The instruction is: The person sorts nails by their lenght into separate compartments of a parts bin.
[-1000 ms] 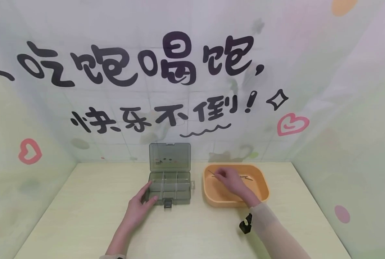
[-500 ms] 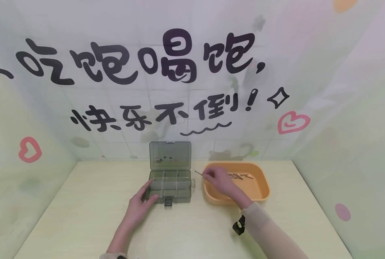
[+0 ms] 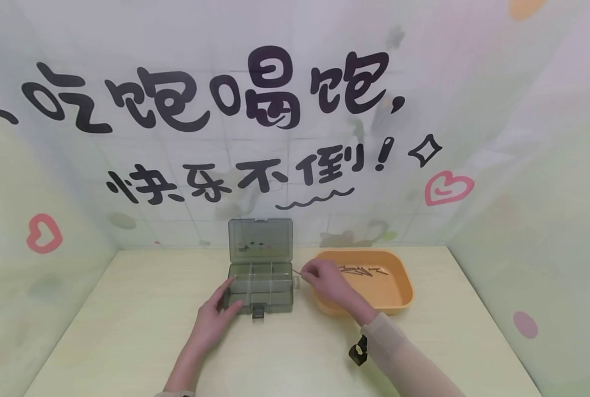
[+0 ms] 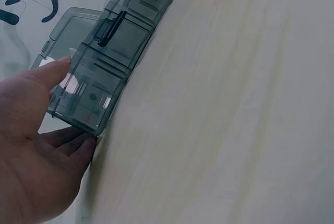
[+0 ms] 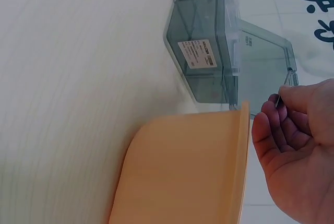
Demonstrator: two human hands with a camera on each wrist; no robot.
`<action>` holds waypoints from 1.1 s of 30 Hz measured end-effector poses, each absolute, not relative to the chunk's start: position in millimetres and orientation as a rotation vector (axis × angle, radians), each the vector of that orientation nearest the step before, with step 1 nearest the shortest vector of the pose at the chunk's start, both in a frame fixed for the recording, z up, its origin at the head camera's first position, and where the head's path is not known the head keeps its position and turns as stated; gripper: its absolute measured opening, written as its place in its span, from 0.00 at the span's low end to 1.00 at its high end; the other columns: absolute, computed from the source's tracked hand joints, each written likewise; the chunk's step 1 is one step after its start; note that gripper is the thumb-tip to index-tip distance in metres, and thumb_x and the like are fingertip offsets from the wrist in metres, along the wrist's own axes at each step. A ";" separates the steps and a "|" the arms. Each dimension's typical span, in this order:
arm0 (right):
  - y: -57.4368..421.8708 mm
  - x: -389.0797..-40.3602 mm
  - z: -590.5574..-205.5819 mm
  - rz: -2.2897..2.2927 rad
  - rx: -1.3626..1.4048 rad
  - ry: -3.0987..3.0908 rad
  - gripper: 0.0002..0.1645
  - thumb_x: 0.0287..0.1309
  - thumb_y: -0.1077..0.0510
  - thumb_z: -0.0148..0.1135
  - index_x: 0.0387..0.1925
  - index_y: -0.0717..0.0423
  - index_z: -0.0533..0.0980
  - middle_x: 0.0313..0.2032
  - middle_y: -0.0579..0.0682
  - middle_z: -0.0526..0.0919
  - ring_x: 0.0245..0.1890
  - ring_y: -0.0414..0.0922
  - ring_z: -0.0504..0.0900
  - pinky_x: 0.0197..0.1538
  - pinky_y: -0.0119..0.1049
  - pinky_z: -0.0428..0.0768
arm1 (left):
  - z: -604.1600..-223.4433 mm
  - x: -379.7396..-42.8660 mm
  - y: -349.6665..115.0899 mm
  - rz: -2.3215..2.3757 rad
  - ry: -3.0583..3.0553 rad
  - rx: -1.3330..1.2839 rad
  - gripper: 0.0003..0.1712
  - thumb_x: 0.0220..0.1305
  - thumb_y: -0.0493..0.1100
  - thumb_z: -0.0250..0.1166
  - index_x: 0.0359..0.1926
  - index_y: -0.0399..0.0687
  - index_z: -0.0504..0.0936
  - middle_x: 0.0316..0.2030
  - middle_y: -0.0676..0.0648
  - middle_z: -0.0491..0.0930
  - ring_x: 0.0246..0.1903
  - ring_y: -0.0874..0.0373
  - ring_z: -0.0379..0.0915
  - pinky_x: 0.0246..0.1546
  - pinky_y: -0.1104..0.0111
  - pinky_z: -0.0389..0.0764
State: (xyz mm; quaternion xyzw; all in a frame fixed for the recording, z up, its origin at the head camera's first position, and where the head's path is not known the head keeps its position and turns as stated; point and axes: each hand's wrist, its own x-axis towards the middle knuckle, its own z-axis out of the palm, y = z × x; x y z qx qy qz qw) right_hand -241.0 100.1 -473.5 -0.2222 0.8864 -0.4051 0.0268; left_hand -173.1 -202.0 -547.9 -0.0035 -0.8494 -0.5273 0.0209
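Note:
A grey see-through compartment box (image 3: 270, 300) stands on the table with its lid (image 3: 261, 240) raised at the back. My left hand (image 3: 213, 321) grips the box's left end; the left wrist view shows the thumb on its rim and the fingers against its side (image 4: 39, 145). My right hand (image 3: 327, 282) pinches a thin nail (image 3: 296, 271) between thumb and fingertips, its far end at the box's right edge. In the right wrist view the nail (image 5: 278, 100) is a thin shiny sliver. Several dark nails (image 3: 361, 271) lie in the orange tray (image 3: 394, 298), partly behind my right hand.
The orange tray's raised rim (image 5: 245, 145) stands close to the right of the box. A black latch (image 3: 258, 312) juts from the box's front. A wall with lettering rises behind the table (image 3: 275, 358), and side walls flank it.
My right hand has lifted the nail out of the orange tray and carried it left to the box's right edge. The left hand has stayed on the box.

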 end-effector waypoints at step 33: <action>59.8 -217.3 -479.9 -1.173 -0.685 2.824 0.03 0.64 0.69 0.65 0.35 0.64 0.84 0.30 0.52 0.86 0.28 0.41 0.81 0.33 0.30 0.83 | -544.4 -172.6 -201.9 -1.661 -2.631 -0.013 0.40 0.73 0.48 0.66 0.79 0.49 0.60 0.76 0.32 0.55 0.75 0.36 0.51 0.74 0.52 0.62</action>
